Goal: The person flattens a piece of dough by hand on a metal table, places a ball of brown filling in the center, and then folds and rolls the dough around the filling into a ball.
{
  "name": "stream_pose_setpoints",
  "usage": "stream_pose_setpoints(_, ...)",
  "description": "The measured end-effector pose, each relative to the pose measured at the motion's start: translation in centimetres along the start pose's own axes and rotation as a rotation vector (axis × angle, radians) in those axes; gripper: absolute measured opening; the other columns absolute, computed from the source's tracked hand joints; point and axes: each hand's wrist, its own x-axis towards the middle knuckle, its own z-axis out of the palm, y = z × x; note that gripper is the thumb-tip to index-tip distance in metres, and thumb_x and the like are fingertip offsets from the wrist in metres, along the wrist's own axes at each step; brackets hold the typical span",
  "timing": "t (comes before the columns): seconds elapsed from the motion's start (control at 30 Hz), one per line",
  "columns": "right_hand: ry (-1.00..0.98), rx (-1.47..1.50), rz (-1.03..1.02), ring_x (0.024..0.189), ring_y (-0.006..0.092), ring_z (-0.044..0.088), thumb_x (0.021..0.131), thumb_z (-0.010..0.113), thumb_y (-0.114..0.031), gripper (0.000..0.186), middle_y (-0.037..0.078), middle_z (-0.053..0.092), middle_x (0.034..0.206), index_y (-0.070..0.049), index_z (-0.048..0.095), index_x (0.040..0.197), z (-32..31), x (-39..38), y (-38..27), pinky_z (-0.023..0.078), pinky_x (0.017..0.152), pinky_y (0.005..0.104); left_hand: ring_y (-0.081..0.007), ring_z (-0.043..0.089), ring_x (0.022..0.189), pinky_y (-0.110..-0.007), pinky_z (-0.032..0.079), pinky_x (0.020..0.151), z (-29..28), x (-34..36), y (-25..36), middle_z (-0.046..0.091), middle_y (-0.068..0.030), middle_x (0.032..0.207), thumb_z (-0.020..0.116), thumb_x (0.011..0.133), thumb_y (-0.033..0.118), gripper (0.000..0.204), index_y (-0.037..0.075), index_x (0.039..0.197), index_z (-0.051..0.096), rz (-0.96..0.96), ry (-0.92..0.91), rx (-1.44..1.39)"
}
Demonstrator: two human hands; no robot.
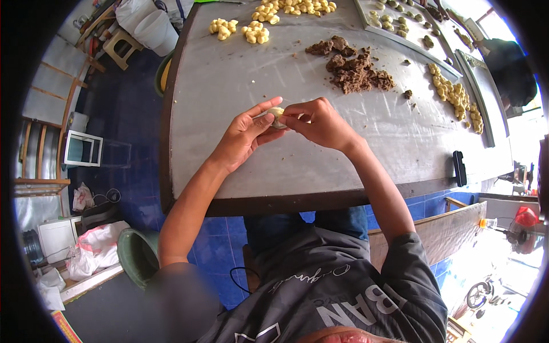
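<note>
Over the near part of the metal-topped table (251, 183), both my hands are on one small, pale dough ball (277, 114). My left hand (241, 136) cups it between thumb and fingers. From the other side, the bent fingers and thumb of my right hand (321, 123) pinch its upper edge. Whether anything is inside the ball is hidden by my fingers. Beyond my right hand lies a crumbly brown mass (359, 73), like a filling, with a few loose bits around it. Small yellowish dough pieces (255, 32) lie in clusters at the far left.
More dough pieces (454, 96) line the right side. A tray (413, 48) of rounded pieces stands far right, near a person in dark clothing (509, 71). A black object (459, 168) sits at the right front edge. Left of the table are a stool (122, 48) and a white bucket (155, 33).
</note>
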Motion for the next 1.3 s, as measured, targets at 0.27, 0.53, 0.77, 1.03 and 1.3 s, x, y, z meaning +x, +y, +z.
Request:
stream_pose_setpoints(0.27, 0.122, 0.02, 0.076, 0.073, 0.0233, 0.07, 0.08, 0.074, -0.03, 0.05, 0.018, 0.069, 0.102, -0.001, 0.062, 0.12, -0.3, -0.2, -0.1, 0.055, 0.068, 0.0328, -0.0111, 0.065, 0.095, -0.025, 0.053, 0.082, 0.1, 0.0, 0.2, 0.066, -0.0058, 0.117, 0.059, 0.097, 0.029, 0.043, 0.006, 0.133, 0.053, -0.013, 0.073, 0.12)
stream_pose_setpoints(0.53, 0.103, 0.13, 0.14, 0.09, 0.0237, 0.069, 0.082, 0.075, -0.036, 0.069, 0.02, 0.061, 0.12, 0.003, 0.048, 0.133, 0.8, 0.2, 1.4, 0.055, 0.075, 0.0338, -0.0099, 0.064, 0.096, -0.026, 0.051, 0.082, 0.2, -0.1, 0.5, 0.067, -0.0029, 0.114, 0.06, 0.097, 0.027, 0.046, 0.006, 0.137, 0.05, -0.046, 0.044, 0.095)
stream_pose_setpoints(0.77, 0.113, 0.233, 0.037, 0.122, 0.0347, 0.052, 0.081, 0.076, -0.047, 0.082, 0.02, 0.053, 0.132, 0.001, 0.041, 0.139, 1.1, 0.0, 2.7, 0.049, 0.094, 0.0422, -0.01, 0.063, 0.098, -0.025, 0.051, 0.081, 0.4, -0.5, 0.8, 0.058, -0.005, 0.13, 0.061, 0.095, 0.023, 0.053, 0.001, 0.141, 0.044, -0.054, -0.019, 0.152)
stream_pose_setpoints(1.03, 0.124, 0.38, 0.0, 0.126, 0.0304, 0.048, 0.08, 0.077, -0.044, 0.079, 0.018, 0.051, 0.134, -0.001, 0.043, 0.137, 1.1, -0.1, 2.8, 0.041, 0.105, 0.043, -0.0123, 0.063, 0.096, -0.025, 0.051, 0.079, 0.2, -0.4, 0.7, 0.058, -0.0068, 0.13, 0.054, 0.097, 0.023, 0.052, 0.0, 0.142, 0.042, -0.068, -0.086, 0.029)
stream_pose_setpoints(1.3, 0.044, 0.105, -0.161, 0.135, 0.0333, 0.038, 0.081, 0.076, -0.02, 0.064, 0.014, 0.049, 0.135, -0.007, 0.047, 0.137, 1.2, -0.6, 1.0, 0.035, 0.109, 0.0431, -0.0163, 0.063, 0.098, -0.03, 0.05, 0.083, 0.2, -0.3, 0.8, 0.063, -0.0147, 0.119, 0.04, 0.099, 0.03, 0.052, 0.003, 0.143, 0.039, -0.127, -0.088, -0.112)
